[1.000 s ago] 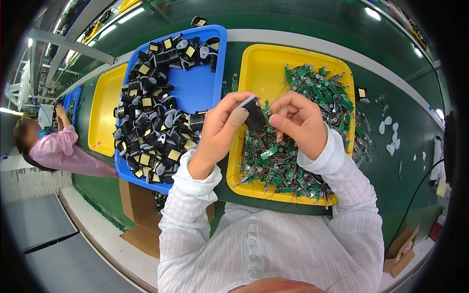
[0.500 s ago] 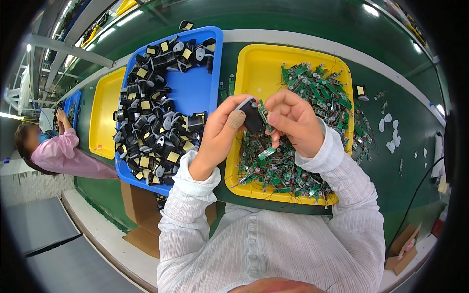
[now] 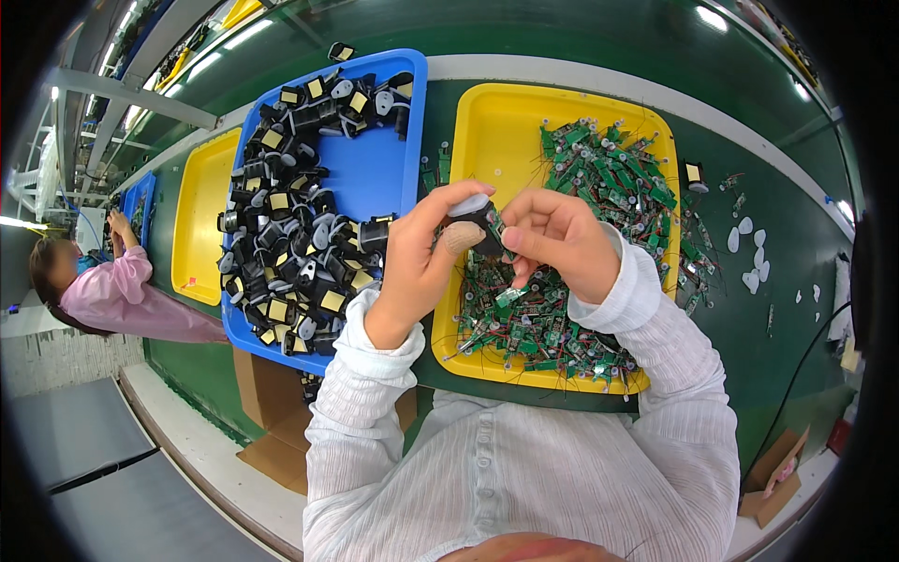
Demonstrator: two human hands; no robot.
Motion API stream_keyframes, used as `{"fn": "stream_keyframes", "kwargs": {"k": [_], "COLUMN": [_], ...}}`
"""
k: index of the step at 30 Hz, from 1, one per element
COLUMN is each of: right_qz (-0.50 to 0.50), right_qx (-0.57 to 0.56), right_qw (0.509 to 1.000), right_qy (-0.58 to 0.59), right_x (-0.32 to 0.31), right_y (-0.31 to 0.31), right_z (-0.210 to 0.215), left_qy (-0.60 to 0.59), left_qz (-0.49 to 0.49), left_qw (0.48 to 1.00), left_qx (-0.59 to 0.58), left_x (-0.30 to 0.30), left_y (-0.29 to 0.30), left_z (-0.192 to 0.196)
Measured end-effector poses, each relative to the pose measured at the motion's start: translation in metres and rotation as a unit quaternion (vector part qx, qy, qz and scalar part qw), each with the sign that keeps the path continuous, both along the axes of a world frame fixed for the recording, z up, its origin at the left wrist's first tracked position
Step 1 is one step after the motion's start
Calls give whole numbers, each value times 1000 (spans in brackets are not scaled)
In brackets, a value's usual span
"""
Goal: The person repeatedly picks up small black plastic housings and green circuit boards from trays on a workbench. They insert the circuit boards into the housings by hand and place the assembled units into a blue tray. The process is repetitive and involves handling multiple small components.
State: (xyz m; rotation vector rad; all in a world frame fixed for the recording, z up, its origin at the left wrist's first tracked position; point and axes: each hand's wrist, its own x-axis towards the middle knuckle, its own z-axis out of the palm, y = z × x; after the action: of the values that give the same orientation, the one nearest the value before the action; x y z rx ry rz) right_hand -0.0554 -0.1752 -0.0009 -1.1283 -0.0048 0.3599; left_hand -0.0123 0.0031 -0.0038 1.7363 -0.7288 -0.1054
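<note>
Gripping a black, grey-capped housing [image 3: 490, 241] in left hand [image 3: 423, 253], pinching a green circuit board [image 3: 496, 221] in right hand [image 3: 567, 247]

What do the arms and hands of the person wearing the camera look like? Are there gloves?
No gloves! Both arms have long, whitish sleeves with fine ribbed lines and loose cuffs. The left hand has a tan bandage around its thumb; the right hand shows none.
</note>
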Motion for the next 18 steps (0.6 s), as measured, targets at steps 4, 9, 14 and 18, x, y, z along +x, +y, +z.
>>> {"fn": "stream_keyframes", "kwargs": {"k": [4,9,14,18], "right_qz": [-5,-103,-118,-88], "right_qx": [-6,-239,-352,-262], "right_qw": [1000,951,890,949], "right_qy": [-20,-166,-263,-155], "right_x": [-1,-8,-7,-6], "right_y": [2,6,8,6], "right_z": [1,3,6,8], "left_qy": [-31,-23,-24,1], "left_qz": [-8,-28,-8,19], "left_qw": [999,999,999,997], "left_qx": [33,0,46,73], "left_x": [2,2,2,4], "left_y": [2,-9,-5,2], "left_z": [-3,1,4,2]}}
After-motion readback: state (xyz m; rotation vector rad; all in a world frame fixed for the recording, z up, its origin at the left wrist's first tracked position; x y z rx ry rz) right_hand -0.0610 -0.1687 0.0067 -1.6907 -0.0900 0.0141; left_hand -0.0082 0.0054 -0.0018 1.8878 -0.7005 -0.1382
